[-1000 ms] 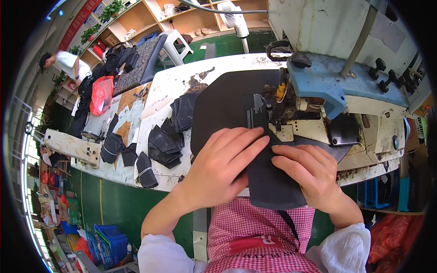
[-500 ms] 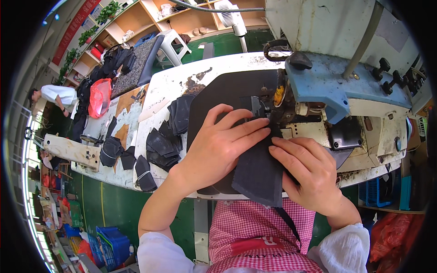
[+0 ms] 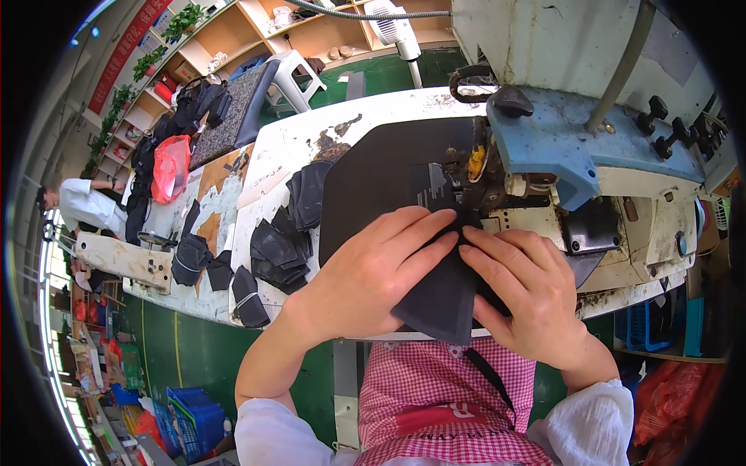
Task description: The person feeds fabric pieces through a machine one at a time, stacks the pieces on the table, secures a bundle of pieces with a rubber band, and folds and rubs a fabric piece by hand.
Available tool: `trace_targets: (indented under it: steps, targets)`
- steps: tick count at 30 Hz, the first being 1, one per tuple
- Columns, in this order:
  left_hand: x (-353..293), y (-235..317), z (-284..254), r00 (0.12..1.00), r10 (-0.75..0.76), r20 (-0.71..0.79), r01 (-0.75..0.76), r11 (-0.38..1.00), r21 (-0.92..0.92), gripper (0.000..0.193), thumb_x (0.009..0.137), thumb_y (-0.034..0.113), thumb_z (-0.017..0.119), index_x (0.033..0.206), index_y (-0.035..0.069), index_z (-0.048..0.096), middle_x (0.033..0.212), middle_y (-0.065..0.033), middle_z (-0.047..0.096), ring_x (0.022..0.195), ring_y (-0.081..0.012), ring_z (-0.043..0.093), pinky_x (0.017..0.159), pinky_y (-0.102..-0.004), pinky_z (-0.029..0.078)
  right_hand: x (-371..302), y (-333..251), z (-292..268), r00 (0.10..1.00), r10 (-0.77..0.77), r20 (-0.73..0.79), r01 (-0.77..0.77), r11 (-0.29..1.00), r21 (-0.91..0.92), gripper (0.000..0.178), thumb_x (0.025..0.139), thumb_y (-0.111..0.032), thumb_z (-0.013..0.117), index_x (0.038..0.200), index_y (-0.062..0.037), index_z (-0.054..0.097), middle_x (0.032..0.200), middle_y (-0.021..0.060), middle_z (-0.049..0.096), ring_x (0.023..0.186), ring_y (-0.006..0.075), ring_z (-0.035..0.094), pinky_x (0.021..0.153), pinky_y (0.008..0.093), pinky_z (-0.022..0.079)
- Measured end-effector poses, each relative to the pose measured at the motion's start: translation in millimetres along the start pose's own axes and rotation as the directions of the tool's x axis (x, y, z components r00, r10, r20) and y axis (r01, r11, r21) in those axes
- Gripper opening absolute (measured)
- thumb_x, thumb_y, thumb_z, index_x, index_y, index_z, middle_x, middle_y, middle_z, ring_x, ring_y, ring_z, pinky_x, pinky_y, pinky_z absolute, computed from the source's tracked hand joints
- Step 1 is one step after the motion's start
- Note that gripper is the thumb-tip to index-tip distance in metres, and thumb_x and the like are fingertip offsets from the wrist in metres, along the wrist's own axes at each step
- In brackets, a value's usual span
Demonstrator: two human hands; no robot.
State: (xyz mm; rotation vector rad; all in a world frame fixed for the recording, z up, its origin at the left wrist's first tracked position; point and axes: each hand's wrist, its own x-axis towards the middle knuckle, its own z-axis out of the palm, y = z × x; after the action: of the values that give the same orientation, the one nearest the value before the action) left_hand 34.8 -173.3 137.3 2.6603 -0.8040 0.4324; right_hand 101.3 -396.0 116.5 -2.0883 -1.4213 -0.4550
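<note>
A flat black piece of material (image 3: 443,307), like leather or cloth, lies under my fingers and hangs slightly over the table's front edge. From the left, my left hand (image 3: 365,272) holds it, with fingertips pressing beside the machine's working point and the thumb hidden. My right hand (image 3: 532,287) grips its right edge, fingers bent on top and thumb below. The far end of the piece meets the head of a blue and cream bench machine (image 3: 544,140), where dark metal parts hide it. Beneath spreads a dark machine plate (image 3: 373,171) with a small ridged metal part.
Left of the plate lie stacks of black cut pieces (image 3: 280,248), with a banded bundle (image 3: 249,299) nearby. A red plastic bag (image 3: 171,167) is farther left, near a person in white (image 3: 89,206). Behind stand a white stool (image 3: 295,78), a fan (image 3: 396,35) and shelves.
My left hand has drawn back toward me, uncovering the ridged metal part. The black piece has shifted slightly away and left. My right hand barely moved. The person at far left has shifted.
</note>
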Motion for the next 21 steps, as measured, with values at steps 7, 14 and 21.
trace_targets:
  steps: [7,14,21]
  targets:
    - [-5,-10,-3,0.996,0.070,0.054,-0.071,0.997,0.018,0.058,0.067,0.017,0.069,0.124,0.004,0.063,0.132,-0.0181,0.058,0.116,-0.0384,0.059,0.096,-0.0466,0.051,-2,0,1,1.000,0.006,-0.022,-0.007,1.000,-0.019,0.055,0.062,-0.019,0.079,0.112,-0.0010,0.065,0.122,0.0116,0.064,0.103,0.0284,0.061,0.086,0.0396,0.050]
    - [-6,-17,-6,0.998,0.057,0.030,-0.057,0.998,-0.008,0.057,0.069,0.009,0.065,0.126,0.007,0.063,0.137,-0.0161,0.056,0.124,-0.0383,0.055,0.100,-0.0456,0.050,-3,0,2,0.999,-0.028,-0.035,0.028,1.000,-0.012,0.053,0.063,-0.024,0.082,0.108,-0.0014,0.066,0.118,0.0117,0.066,0.100,0.0294,0.062,0.086,0.0401,0.051]
    - [-4,-14,-1,0.999,0.032,0.021,-0.033,0.996,0.077,0.057,0.067,0.004,0.065,0.124,0.005,0.063,0.135,-0.0174,0.055,0.125,-0.0375,0.054,0.101,-0.0441,0.049,-3,-1,5,0.998,-0.030,-0.061,0.029,0.999,-0.017,0.047,0.067,-0.022,0.081,0.107,-0.0023,0.067,0.116,0.0110,0.067,0.099,0.0287,0.063,0.085,0.0394,0.051]
